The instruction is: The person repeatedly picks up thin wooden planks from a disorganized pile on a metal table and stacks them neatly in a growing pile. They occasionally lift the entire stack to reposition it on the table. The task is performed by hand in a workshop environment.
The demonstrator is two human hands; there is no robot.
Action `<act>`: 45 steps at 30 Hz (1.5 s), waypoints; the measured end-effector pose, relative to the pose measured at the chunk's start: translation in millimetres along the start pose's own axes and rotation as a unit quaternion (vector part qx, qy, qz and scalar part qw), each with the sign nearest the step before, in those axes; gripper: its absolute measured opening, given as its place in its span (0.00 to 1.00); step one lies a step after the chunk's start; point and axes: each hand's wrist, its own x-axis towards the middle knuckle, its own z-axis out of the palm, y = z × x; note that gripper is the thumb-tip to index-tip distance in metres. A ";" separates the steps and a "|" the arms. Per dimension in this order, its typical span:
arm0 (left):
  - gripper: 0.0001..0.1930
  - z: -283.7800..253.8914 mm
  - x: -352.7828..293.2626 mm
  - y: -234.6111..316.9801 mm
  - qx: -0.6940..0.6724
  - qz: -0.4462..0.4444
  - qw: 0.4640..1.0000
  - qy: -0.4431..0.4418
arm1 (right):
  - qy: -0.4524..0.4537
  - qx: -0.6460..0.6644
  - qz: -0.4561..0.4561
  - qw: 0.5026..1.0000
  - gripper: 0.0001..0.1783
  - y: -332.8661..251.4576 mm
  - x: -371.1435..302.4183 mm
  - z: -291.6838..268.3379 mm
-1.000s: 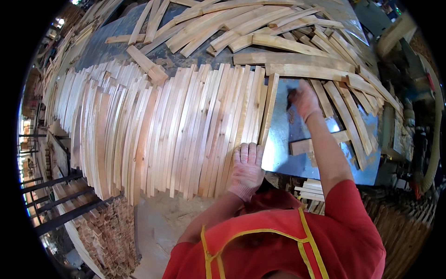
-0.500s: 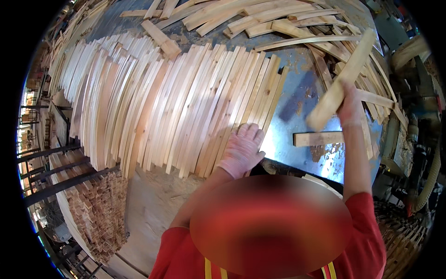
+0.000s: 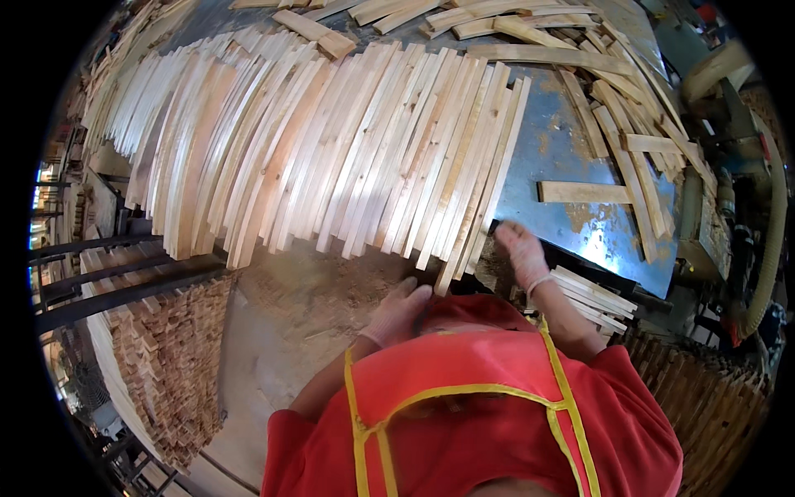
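A long row of pale wooden strips [image 3: 356, 157] lies side by side across the metal table [image 3: 555, 116]. Just below the row's near ends is my left hand [image 3: 396, 313], gloved, its visible fingers extended and apart from the wood. Beside it, one strip [image 3: 445, 277] juts out toward me past the others. My right hand [image 3: 523, 255], also gloved, is by the table's near edge, right of the row's last strip [image 3: 507, 157]. Its fingers are curled together; whatever they may hold is hidden.
Loose boards [image 3: 613, 91] lie in a jumbled heap at the far right. A short board [image 3: 584, 192] rests alone on the metal. A tall stack of wood [image 3: 174, 356] stands at lower left, behind dark metal bars [image 3: 124, 319]. More strips [image 3: 592, 298] are below the table's edge.
My right hand has let go of the board it held and come down to the near edge. My left hand has come off the strips toward me. The view has shifted.
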 end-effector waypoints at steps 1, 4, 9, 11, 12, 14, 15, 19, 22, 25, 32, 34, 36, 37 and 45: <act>0.16 9.1 13.5 -11.8 -0.099 -0.004 0.995 -0.015 | -0.005 0.037 0.010 0.999 0.18 23.4 -17.8 3.0; 0.21 40.5 51.2 -17.4 -0.490 -0.120 0.863 -0.018 | -0.138 0.024 0.144 0.980 0.28 50.1 -47.4 24.9; 0.21 39.0 66.9 -43.7 -0.511 -0.115 0.851 -0.039 | -0.194 0.313 0.171 0.914 0.20 41.7 -58.7 65.7; 0.19 34.1 50.5 -12.8 -0.495 -0.135 0.858 -0.018 | -0.202 0.283 0.103 0.932 0.18 66.0 -50.2 46.6; 0.18 23.2 30.8 32.8 -0.481 -0.171 0.859 -0.031 | -0.210 0.234 0.034 0.949 0.18 99.9 -40.0 14.9; 0.18 8.3 6.6 52.7 -0.459 -0.188 0.868 -0.024 | -0.146 0.405 0.163 0.888 0.15 34.1 -82.3 22.9; 0.19 4.3 -3.0 53.8 -0.438 -0.172 0.882 -0.022 | -0.145 0.430 0.119 0.883 0.15 27.2 -88.5 20.9; 0.16 -7.2 -25.0 29.1 -0.467 -0.249 0.846 0.066 | -0.095 0.496 0.095 0.858 0.20 25.7 -94.4 10.9; 0.16 -25.0 -41.7 -4.1 -0.292 -0.136 0.946 -0.033 | -0.153 0.478 0.079 0.862 0.24 -2.2 -138.4 12.9; 0.19 -37.0 -55.8 79.1 -0.380 -0.223 0.897 -0.034 | -0.182 0.333 0.115 0.918 0.28 -20.2 -133.7 -14.8; 0.26 -67.5 -38.6 167.5 0.403 0.341 0.829 0.185 | -0.110 -0.097 0.003 0.989 0.42 -30.1 -118.9 -3.8; 0.27 -78.9 -45.5 212.7 0.554 0.440 0.672 0.222 | -0.080 -0.313 -0.148 0.935 0.50 -32.6 -112.9 -14.3; 0.26 -94.1 -46.2 224.4 0.596 0.449 0.640 0.180 | -0.124 -0.463 -0.272 0.835 0.49 -74.6 -107.2 -5.3; 0.26 -99.2 -44.4 229.1 0.613 0.458 0.625 0.154 | -0.172 -0.532 -0.264 0.786 0.48 -106.0 -106.7 0.2; 0.21 -206.0 73.9 150.6 0.665 -0.048 0.725 0.171 | 0.153 -0.502 -0.274 0.806 0.49 -130.9 66.2 -32.9</act>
